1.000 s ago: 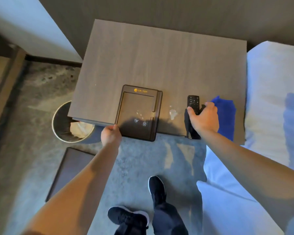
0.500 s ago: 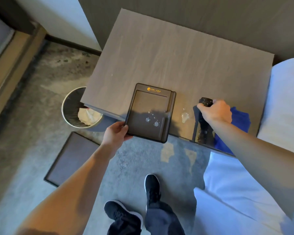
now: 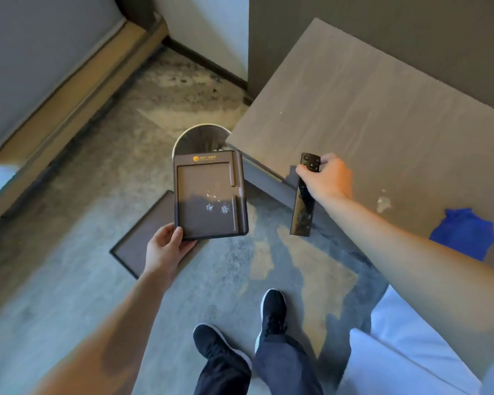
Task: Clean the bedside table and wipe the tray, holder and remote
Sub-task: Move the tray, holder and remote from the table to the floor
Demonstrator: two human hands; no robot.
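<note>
My left hand (image 3: pixel 166 248) grips the near left corner of the brown holder (image 3: pixel 208 195), held in the air off the bedside table's left edge, above the bin. Small bits of debris lie inside the holder. My right hand (image 3: pixel 327 178) is closed on the black remote (image 3: pixel 304 208), lifted over the table's front edge, its lower end hanging past it. The wooden bedside table (image 3: pixel 368 109) has a whitish smear near the front. A blue cloth (image 3: pixel 465 232) lies on it at the right. A dark tray (image 3: pixel 137 246) lies on the floor, partly under the holder.
A round waste bin (image 3: pixel 200 136) stands on the floor by the table's left corner, mostly hidden behind the holder. White bedding (image 3: pixel 411 352) fills the lower right. My black shoes (image 3: pixel 273 312) are on the grey carpet. A wall and skirting run along the left.
Both hands lifted their objects off the table: the holder moved left, out over the bin, and the remote rose over the front edge. The blue cloth stayed on the table; the camera swung left.
</note>
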